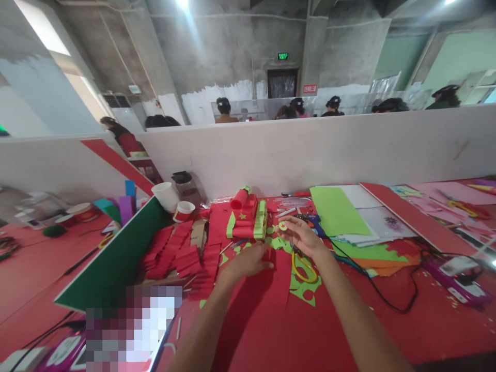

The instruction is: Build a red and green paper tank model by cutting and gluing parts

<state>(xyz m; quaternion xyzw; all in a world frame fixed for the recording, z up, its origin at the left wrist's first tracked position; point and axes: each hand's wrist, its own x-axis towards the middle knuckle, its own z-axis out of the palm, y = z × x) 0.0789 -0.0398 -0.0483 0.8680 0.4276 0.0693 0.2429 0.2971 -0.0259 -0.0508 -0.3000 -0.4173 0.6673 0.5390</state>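
My right hand [304, 236] is closed in a pinch on a small light-green paper disc [282, 226] with a red mark at its middle. My left hand [251, 261] is low over a red paper sheet [281, 274], thumb and fingers apart, and nothing shows in it. Just beyond both hands stands a red and green paper model [247, 216], built of rolled strips, with a star on its front and a red roll on top. Yellow-handled scissors [304, 268] lie below my right hand, on green paper scraps with round holes [306, 294].
Stacked red paper strips [170, 250] lie left, beside a green board [112, 258] and paper cups [184, 209]. Green and white sheets [341, 209] are at right, near a black cable [374, 287] and purple power strip [457, 281]. A white partition [294, 150] runs behind; people sit beyond.
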